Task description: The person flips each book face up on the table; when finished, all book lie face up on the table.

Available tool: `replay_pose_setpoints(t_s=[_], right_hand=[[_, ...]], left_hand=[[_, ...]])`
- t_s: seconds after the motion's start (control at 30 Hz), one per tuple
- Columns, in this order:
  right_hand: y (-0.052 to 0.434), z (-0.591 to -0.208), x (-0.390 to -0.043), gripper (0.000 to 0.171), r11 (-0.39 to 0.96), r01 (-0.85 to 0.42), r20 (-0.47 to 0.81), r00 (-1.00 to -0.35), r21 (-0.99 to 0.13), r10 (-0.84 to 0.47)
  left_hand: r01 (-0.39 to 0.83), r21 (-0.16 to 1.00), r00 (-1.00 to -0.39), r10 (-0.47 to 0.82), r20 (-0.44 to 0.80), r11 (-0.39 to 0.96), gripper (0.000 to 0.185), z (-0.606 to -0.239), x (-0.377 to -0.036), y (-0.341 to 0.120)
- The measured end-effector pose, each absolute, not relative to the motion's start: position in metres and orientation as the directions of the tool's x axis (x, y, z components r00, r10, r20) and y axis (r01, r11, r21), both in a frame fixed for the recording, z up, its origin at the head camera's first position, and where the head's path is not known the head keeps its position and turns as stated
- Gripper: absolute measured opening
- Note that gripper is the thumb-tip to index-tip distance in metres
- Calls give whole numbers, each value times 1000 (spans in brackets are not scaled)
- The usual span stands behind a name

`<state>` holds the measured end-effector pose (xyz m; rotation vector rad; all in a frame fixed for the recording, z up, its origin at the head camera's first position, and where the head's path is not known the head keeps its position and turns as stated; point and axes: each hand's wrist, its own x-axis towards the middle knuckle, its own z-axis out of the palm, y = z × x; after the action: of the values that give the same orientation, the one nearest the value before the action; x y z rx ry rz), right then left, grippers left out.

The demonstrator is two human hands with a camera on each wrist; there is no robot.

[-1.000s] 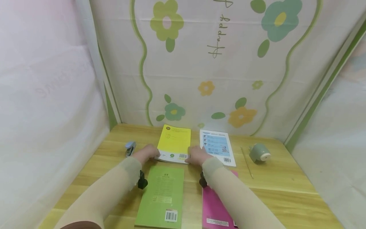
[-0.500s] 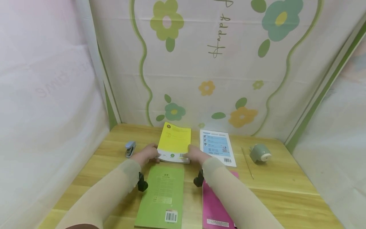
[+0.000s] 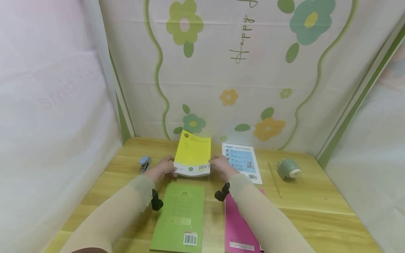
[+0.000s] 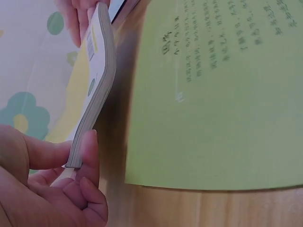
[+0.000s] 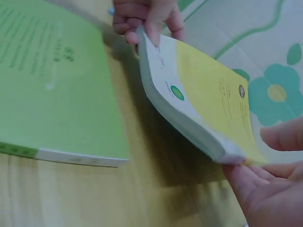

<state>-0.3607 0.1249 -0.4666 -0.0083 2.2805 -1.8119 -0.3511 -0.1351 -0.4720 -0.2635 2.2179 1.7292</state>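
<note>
Head view: yellow book [image 3: 193,151] points lengthwise toward backdrop [image 3: 202,75], underside hidden from me; left hand [image 3: 162,168] pinches it, right hand [image 3: 223,167] touches, thumb apart.

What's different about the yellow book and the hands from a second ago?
The yellow book has risen off the table, its far end tipping up. The right hand has shifted outward and touches its right edge; the left hand still holds its near left corner. The green book, pink book and stapler stayed put.
</note>
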Motion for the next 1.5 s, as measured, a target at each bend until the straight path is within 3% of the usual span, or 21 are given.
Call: replay_pose_setpoints(t_s=[0.17, 0.27, 0.4, 0.67, 0.87, 1.27, 1.37, 1.5], right_hand=[[136, -458, -366, 68, 86, 146, -158, -976, -986, -152], [144, -450, -371, 61, 52, 152, -159, -973, -987, -166], [155, -441, -375, 53, 65, 158, -165, -977, -985, -137], [176, -425, -379, 55, 62, 147, -153, -983, -987, -98], [184, -421, -379, 36, 64, 155, -161, -981, -986, -107], [186, -411, -378, 47, 80, 172, -180, -979, -982, -99], [186, -407, -377, 50, 72, 186, -192, -978, -980, -83], [185, -404, -377, 43, 56, 178, -181, -981, -982, -62]], left_hand=[[-307, 926, -937, 99, -335, 221, 52, -462, -351, -137], [-282, 935, -938, 141, -315, 216, 57, -454, -349, -138], [-241, 940, -936, 199, -291, 242, 62, -441, -346, -138], [-156, 931, -927, 277, -254, 330, 52, -425, -337, -135], [-147, 934, -914, 317, -254, 326, 53, -418, -330, -131], [-152, 936, -937, 256, -239, 317, 61, -427, -333, -122], [-144, 942, -954, 209, -213, 304, 53, -429, -334, -119], [-115, 946, -974, 154, -168, 302, 28, -433, -336, -117]])
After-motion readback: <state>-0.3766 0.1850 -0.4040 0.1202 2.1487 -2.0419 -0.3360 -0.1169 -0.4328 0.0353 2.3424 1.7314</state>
